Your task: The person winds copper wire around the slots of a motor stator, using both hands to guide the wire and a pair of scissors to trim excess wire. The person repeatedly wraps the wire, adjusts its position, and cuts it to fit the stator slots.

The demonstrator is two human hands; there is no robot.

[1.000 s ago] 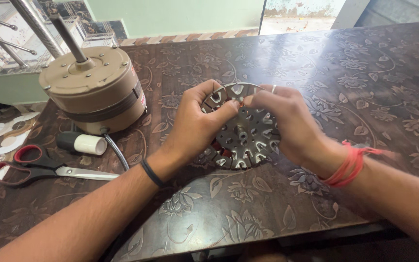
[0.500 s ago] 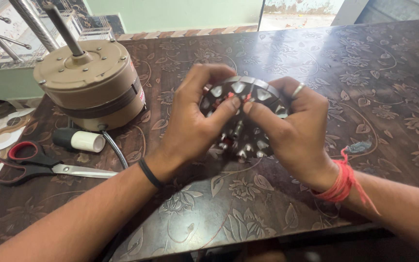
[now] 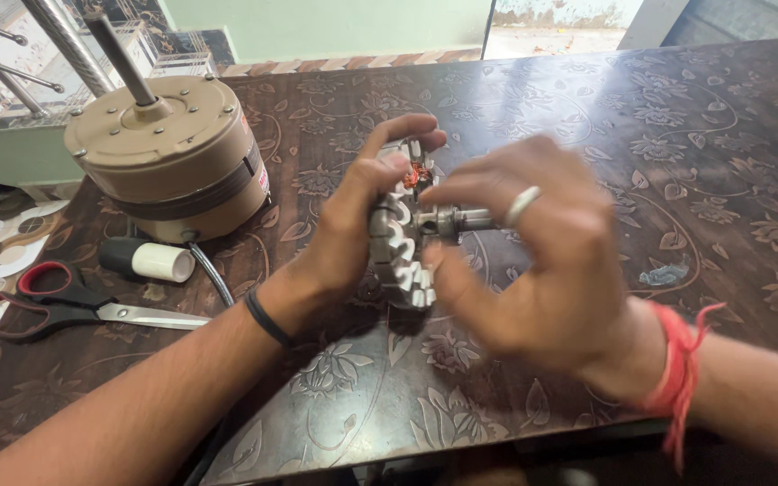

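Motor stator (image 3: 400,247) — both hands' grip

A: Item held?
B: Motor stator (image 3: 400,243): round toothed steel lamination core, grey, with copper-red winding visible near its top edge and a short steel shaft (image 3: 461,219) jutting sideways.
A: Pose?
B: Turned on edge, raised just above the desk.
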